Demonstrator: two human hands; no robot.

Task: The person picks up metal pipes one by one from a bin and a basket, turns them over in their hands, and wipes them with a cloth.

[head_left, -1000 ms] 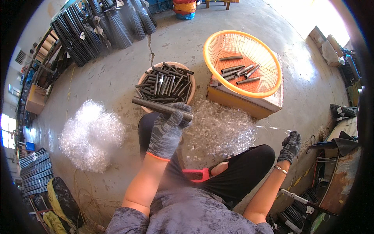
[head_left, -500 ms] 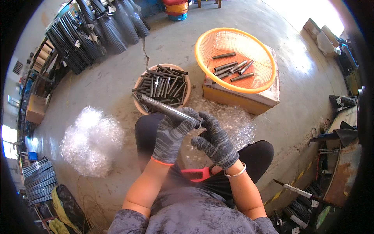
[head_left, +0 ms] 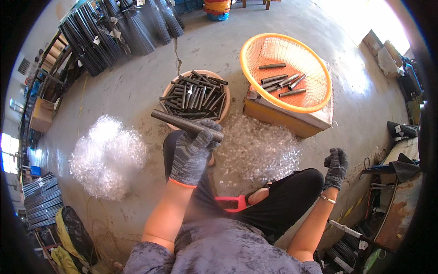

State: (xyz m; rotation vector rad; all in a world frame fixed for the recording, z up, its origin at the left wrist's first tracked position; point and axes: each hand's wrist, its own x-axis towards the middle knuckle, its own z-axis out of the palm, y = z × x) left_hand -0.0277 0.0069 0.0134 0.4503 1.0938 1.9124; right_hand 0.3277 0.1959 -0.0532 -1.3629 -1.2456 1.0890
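Note:
My left hand (head_left: 194, 150), in a grey knit glove, is closed around a dark metal tube (head_left: 175, 121) that sticks out to the left above my knee. My right hand (head_left: 336, 166), also gloved, is curled shut out to the right and I see nothing in it. Just beyond the tube stands a round brown tub (head_left: 225, 98) full of several dark tubes (head_left: 194, 94). To its right an orange mesh basket (head_left: 315, 103) holds several more tubes (head_left: 279, 81) and rests on a cardboard box (head_left: 278, 120).
Clear plastic wrap scraps (head_left: 260, 148) lie on the concrete in front of the box. A larger heap of clear wrap (head_left: 107, 155) sits at the left. Long dark bundles (head_left: 114, 32) lean at the back left. Red scissor handles (head_left: 230, 203) rest on my lap.
My right hand has left the tube and swung out to the right. My left hand keeps holding the tube in about the same place.

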